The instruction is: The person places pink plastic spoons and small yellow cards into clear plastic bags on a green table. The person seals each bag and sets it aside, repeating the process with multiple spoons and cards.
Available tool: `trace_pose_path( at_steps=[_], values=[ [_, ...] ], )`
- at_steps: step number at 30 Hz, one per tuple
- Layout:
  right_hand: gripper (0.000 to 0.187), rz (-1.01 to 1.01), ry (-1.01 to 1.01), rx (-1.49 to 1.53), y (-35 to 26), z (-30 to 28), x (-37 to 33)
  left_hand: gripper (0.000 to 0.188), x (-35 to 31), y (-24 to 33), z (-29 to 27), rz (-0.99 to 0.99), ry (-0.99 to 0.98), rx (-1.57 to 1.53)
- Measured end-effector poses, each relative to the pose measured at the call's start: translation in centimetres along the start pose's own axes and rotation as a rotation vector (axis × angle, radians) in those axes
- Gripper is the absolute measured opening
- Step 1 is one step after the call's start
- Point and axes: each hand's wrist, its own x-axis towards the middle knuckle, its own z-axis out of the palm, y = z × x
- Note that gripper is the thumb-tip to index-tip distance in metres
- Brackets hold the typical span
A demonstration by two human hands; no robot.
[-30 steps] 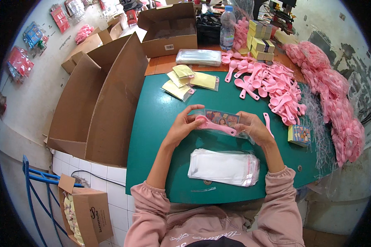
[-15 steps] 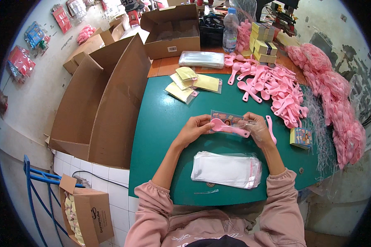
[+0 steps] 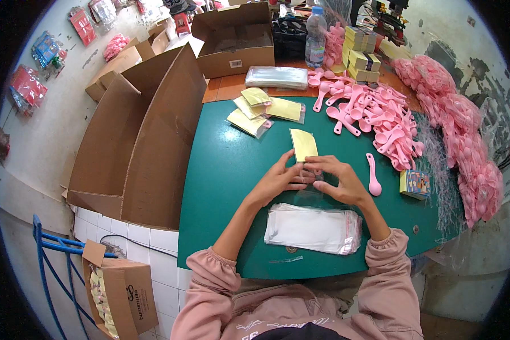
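Note:
Between my hands stands a clear plastic packet with a yellow-backed card (image 3: 304, 145), its pale side showing. My left hand (image 3: 280, 180) grips its lower left, fingers bent round the edge. From the other side my right hand (image 3: 341, 179) pinches the lower part with fingertips and thumb. A bit of pink shows through the plastic between the fingers; the rest of the spoon inside is hidden. Just below lies a stack of clear plastic bags (image 3: 311, 229). One loose pink spoon (image 3: 372, 173) rests right of my right hand, beside a small stack of printed cards (image 3: 415, 183).
Several filled packets (image 3: 247, 122) lie at the far left of the green table (image 3: 221, 187). A heap of pink spoons (image 3: 385, 124) covers the far right, near bagged spoons (image 3: 453, 113). A water bottle (image 3: 315, 39) and card bundles (image 3: 361, 59) stand behind. Large cardboard box (image 3: 158, 141) at left.
The packet has turned over and upright: the printed card front and pink spoon faced up before, now the yellow back shows. Both hands have closed in toward each other around its lower part.

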Motion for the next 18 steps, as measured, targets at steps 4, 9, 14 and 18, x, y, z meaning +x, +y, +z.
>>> trace_pose_path(
  at_steps=[4,9,14,18],
  values=[
    [0.026,0.058,0.113,-0.003,1.5,0.9,-0.2,0.058,0.5,-0.8,-1.0,-0.004,0.017,0.169],
    [0.034,0.331,0.363,0.174,2.5,2.4,-0.1,0.058,0.3,-0.2,-0.8,0.032,-0.053,0.215],
    [0.045,0.457,0.471,0.388,3.0,2.1,-0.3,0.055,-0.2,0.6,0.2,0.023,-0.022,0.076],
    [0.047,0.556,0.364,0.883,1.6,1.4,0.0,0.056,-0.2,0.5,0.3,0.036,-0.015,-0.004]
  ],
)
